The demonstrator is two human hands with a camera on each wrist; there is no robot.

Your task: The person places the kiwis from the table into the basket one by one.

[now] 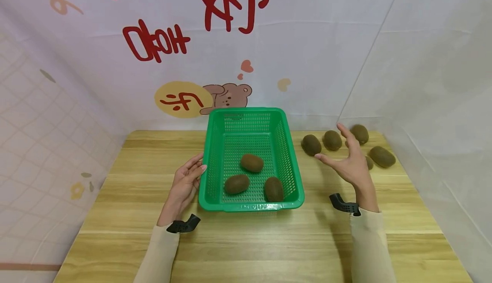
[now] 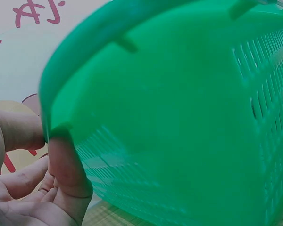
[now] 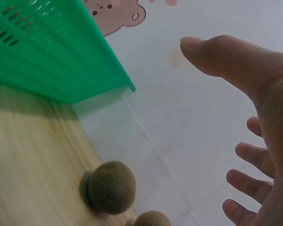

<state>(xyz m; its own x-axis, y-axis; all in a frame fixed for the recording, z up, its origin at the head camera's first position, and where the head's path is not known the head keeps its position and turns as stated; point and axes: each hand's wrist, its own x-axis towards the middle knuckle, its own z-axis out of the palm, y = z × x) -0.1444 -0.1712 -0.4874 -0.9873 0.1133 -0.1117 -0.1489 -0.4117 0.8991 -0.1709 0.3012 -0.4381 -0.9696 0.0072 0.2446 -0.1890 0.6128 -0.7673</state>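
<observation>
Basket [image 1: 251,207], green, over middle of wood table [image 1: 250,249] in head view; three kiwis [image 1: 237,184] inside, near front rim; left hand [image 1: 186,185] pinches left rim; wide wood strip from there to table's left edge; right hand [image 1: 353,163] spread wide, holding nothing, near loose kiwis [image 1: 311,145] at back right; left wrist view: thumb and finger squeeze rim; right wrist view: thumb far from fingers, gap between hand and basket.

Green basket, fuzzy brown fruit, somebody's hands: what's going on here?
A person's left hand grips the side rim of a green basket with three kiwis in it. The right hand is spread and holds nothing, close to several more kiwis on the wooden table, right of the basket.
</observation>
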